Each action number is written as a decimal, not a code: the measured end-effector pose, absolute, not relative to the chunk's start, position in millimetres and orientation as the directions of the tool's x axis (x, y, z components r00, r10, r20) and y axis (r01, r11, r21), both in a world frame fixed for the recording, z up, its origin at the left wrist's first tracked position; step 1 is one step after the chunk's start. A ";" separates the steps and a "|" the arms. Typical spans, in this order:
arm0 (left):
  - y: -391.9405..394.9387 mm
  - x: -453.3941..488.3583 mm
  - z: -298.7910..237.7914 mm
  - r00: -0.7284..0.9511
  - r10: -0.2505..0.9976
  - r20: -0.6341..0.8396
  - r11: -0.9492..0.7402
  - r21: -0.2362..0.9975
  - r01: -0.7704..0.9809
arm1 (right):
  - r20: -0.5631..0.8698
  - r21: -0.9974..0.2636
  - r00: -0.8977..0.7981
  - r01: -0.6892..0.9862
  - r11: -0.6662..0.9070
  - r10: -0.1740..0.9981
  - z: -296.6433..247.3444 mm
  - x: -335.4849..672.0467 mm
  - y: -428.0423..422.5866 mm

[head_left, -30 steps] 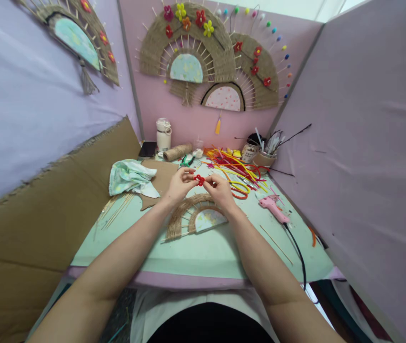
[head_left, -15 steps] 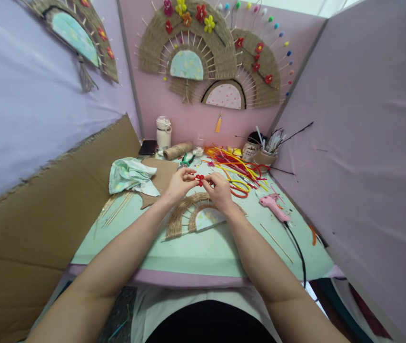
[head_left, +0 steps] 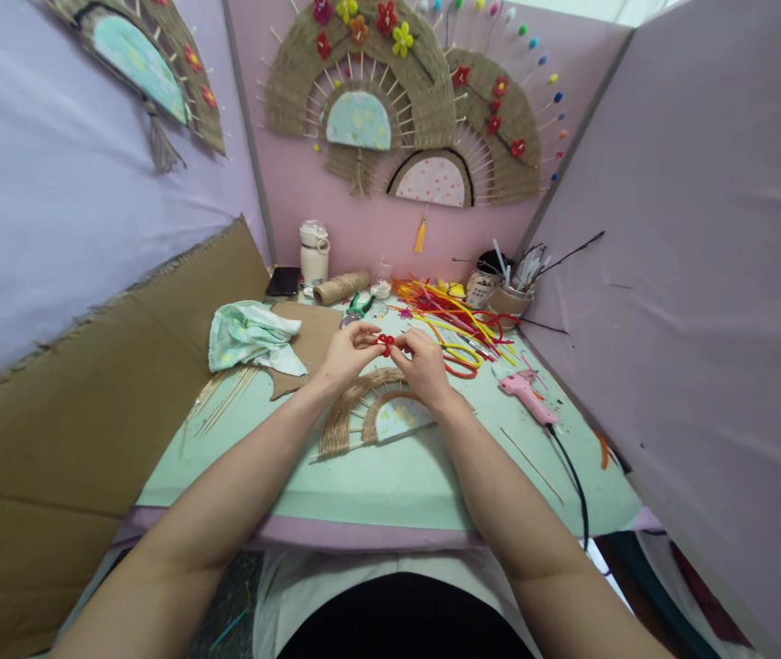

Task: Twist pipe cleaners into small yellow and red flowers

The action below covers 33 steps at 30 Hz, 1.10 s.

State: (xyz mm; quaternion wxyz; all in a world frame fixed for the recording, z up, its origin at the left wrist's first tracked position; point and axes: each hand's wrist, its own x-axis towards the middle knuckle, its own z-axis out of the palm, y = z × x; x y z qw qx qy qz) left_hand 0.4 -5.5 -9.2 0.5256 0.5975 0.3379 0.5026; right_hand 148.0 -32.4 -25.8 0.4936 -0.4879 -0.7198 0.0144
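Between the fingertips of both hands is a small red pipe-cleaner flower [head_left: 385, 343] with rounded loops for petals. My left hand [head_left: 354, 352] pinches its left side, and my right hand [head_left: 420, 362] pinches its right side. Just below them on the table lies a half-round fan [head_left: 347, 416] of woven twine on thin sticks, with a pale floral fabric centre [head_left: 400, 417]. My right wrist hides part of the fan's right side. Behind the hands rests a pair of green-handled pliers [head_left: 358, 309].
Red, yellow and orange pipe cleaners [head_left: 455, 320] lie beyond my right hand. A pink glue gun [head_left: 528, 397] with a black cord is at the right. Crumpled floral cloth [head_left: 253, 337], cardboard [head_left: 318, 337] and sticks [head_left: 229, 403] lie left. A twine roll [head_left: 341, 287] and bottle [head_left: 314, 254] stand behind.
Both hands stay in nearly the same place, holding the red flower. Its petals look slightly turned between the fingers, and the view has shifted a little.
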 end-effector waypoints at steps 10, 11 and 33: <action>-1.8 3.2 -15.7 0.225 0.935 0.275 -0.218 0.944 -0.249 | 0.641 -0.653 0.047 0.557 0.513 0.766 -24.4 144.2 -33.9; -1.0 3.4 -16.8 0.225 0.934 0.278 -0.215 0.940 -0.265 | 0.612 -0.703 0.076 0.510 0.497 0.787 -24.1 143.7 -34.0; 17.8 -13.4 -25.4 0.586 0.806 0.087 0.184 0.903 -0.387 | 0.286 -0.943 0.004 0.179 0.281 0.958 -8.6 140.7 -44.3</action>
